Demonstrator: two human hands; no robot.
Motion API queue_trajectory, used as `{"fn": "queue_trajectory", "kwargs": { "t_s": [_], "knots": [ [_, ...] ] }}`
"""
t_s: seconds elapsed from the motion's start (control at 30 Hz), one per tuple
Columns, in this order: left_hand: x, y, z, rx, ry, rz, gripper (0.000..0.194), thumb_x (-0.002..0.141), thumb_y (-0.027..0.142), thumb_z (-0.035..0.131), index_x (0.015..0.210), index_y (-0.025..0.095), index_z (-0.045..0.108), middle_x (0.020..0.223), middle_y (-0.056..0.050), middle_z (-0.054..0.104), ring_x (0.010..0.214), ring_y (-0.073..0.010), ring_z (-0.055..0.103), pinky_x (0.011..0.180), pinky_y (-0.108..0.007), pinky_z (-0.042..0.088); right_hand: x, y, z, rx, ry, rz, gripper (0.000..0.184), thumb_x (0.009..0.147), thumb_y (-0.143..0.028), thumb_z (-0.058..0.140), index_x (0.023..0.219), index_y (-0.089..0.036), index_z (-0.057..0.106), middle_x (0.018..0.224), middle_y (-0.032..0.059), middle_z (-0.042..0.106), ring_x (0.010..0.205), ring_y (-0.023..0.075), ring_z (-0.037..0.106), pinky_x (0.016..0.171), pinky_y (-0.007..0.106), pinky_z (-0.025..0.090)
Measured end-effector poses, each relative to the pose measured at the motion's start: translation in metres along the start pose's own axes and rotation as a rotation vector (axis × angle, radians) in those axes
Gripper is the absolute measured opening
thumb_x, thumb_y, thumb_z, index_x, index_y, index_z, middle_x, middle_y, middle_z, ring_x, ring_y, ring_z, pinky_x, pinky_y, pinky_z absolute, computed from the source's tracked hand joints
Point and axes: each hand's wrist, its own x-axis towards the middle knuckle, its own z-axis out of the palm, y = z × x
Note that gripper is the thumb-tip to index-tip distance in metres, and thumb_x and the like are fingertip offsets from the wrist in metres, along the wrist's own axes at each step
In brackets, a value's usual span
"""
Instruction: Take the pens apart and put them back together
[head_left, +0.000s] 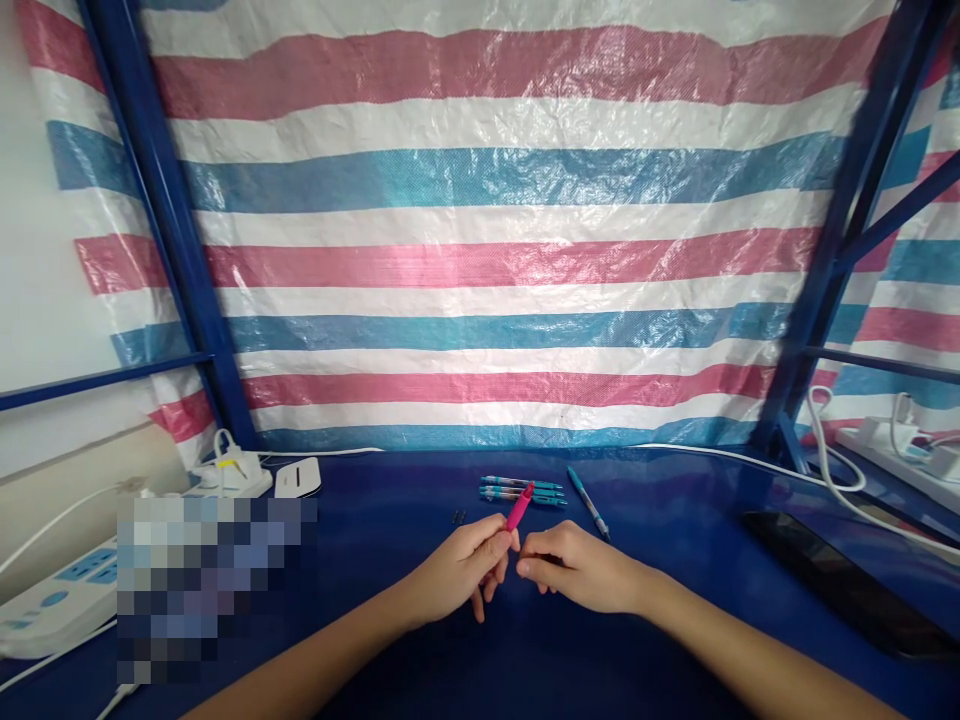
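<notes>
Pinching a pink pen (519, 508), the left hand (469, 562) faces the curled right hand (581, 566), whose contents are hidden.

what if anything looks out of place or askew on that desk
One blue pen lies slanted beyond the right hand, while the other blue pens lie side by side, so it looks askew. I see no spill or clear damage.

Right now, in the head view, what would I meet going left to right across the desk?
White power strip → small white box → left hand → pink pen → right hand → long black object.
</notes>
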Motion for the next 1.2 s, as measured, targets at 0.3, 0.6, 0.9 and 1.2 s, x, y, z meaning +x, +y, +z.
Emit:
{"fn": "queue_trajectory", "kwargs": {
  "t_s": [0.3, 0.6, 0.9, 1.2],
  "knots": [
    [0.001, 0.005, -0.002, -0.188, -0.029, -0.057, 0.047, 0.094, 0.065, 0.042, 0.104, 0.019, 0.049, 0.068, 0.005, 0.051, 0.05, -0.0092, 0.05, 0.047, -0.027, 0.056, 0.0, 0.002, -0.002, -0.206, -0.032, -0.051, 0.032, 0.102, -0.033, 0.044, 0.08, -0.017, 0.062, 0.072, -0.0001, 0.062, 0.063, 0.0115, 0.056, 0.062, 0.022, 0.04],
    [0.0, 0.004, -0.002, -0.256, -0.042, -0.117, 0.049, 0.092, 0.067, 0.044, 0.106, 0.02, 0.05, 0.071, 0.003, 0.053, 0.053, -0.0101, 0.049, 0.049, -0.028, 0.054, 0.0, 0.004, -0.003, -0.3, -0.043, -0.064, 0.033, 0.103, -0.034, 0.044, 0.081, -0.016, 0.062, 0.073, -0.0002, 0.059, 0.063, 0.0114, 0.052, 0.061, 0.022, 0.037],
    [0.003, -0.002, -0.003, -0.238, -0.047, -0.092, 0.05, 0.088, 0.067, 0.051, 0.097, 0.017, 0.052, 0.069, 0.002, 0.053, 0.052, -0.0103, 0.05, 0.052, -0.027, 0.051, 0.001, 0.006, -0.003, -0.349, -0.025, -0.102, 0.031, 0.102, -0.032, 0.046, 0.079, -0.017, 0.061, 0.072, -0.001, 0.057, 0.062, 0.0113, 0.05, 0.06, 0.023, 0.034],
    [0.004, -0.001, -0.003, -0.13, -0.003, -0.053, 0.048, 0.091, 0.065, 0.047, 0.094, 0.017, 0.054, 0.07, 0.001, 0.056, 0.056, -0.0125, 0.056, 0.053, -0.024, 0.042, 0.0, 0.006, -0.003, -0.416, -0.031, -0.096, 0.032, 0.103, -0.034, 0.043, 0.081, -0.018, 0.06, 0.076, 0.0003, 0.06, 0.065, 0.0124, 0.054, 0.062, 0.023, 0.035]
  ]
}}
